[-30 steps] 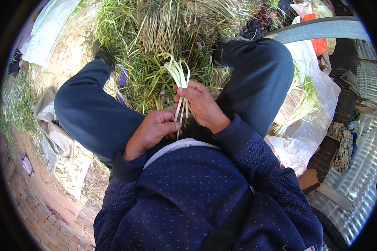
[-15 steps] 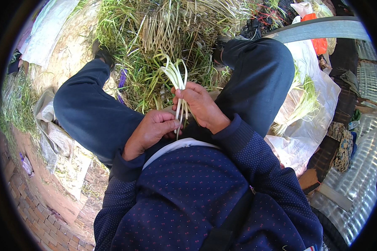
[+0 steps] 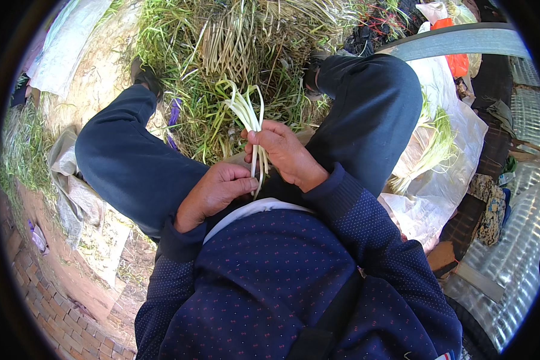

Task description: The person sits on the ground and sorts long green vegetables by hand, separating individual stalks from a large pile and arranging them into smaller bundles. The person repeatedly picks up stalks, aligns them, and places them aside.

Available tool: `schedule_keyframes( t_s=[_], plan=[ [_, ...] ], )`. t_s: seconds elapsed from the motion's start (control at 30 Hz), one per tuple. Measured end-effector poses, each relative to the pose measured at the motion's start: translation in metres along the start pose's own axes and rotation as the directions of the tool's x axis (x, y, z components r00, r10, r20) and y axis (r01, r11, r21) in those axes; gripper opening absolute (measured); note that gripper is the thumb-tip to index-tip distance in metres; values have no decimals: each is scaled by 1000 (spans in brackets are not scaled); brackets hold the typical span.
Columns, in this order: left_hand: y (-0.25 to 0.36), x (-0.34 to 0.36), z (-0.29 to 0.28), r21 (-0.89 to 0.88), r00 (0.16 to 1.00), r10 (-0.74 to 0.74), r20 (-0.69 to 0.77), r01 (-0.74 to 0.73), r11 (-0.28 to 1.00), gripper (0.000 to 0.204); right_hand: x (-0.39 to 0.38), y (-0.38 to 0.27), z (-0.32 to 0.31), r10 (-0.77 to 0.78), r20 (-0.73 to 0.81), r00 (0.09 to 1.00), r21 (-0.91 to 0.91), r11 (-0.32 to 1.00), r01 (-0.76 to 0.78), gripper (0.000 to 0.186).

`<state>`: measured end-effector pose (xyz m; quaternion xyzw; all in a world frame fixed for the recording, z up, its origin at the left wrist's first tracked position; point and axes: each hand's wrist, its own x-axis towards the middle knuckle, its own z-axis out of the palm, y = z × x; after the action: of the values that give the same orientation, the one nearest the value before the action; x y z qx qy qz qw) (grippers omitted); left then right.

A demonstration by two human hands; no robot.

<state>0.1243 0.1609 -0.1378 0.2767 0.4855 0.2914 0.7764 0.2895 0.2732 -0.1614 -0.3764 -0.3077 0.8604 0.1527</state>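
Between my knees, a small bunch of pale, slender plant stalks (image 3: 244,108) is held upright, its curled upper ends spreading toward the pile. My right hand (image 3: 285,156) is closed round the middle of the bunch, thumb on top. Lower down, my left hand (image 3: 221,188) pinches the thin bottom ends between thumb and fingers. In front of me lies a large heap of pale stalks (image 3: 229,51) with loose green leaves (image 3: 186,120) around it. By my right thigh, a bundle of similar stalks with light green tips (image 3: 425,156) rests on a plastic sheet.
The clear plastic sheet (image 3: 467,129) covers the ground at my right, with a curved metal band (image 3: 462,43) and an orange bag (image 3: 458,65) beyond it. Crumpled grey sacking (image 3: 72,168) lies at my left. A purple strip (image 3: 174,113) is near my left foot.
The bunch has tipped slightly left at its top and its lower ends have shifted a little in my left hand. Both hands keep their grip, nearly in place.
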Motion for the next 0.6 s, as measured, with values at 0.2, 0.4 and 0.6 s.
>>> schedule_keyframes(
  t_s=[0.2, 0.4, 0.6],
  plan=[
    [0, 1, 2, -73, 999, 17, -33, -19, 997, 19, 1, 1, 0, -4, -21, 1000, 24, 1000, 4, 27],
    [2, 1, 2, -116, 1000, -5, -30, 2, 993, 22, 2, 1, -1, -3, -15, 1000, 28, 1000, 4, 26],
    [-1, 3, -2, -52, 1000, -10, -11, 9, 999, 19, 1, 1, 0, 32, -4, 999, 14, 999, -32, 23]
  ],
)
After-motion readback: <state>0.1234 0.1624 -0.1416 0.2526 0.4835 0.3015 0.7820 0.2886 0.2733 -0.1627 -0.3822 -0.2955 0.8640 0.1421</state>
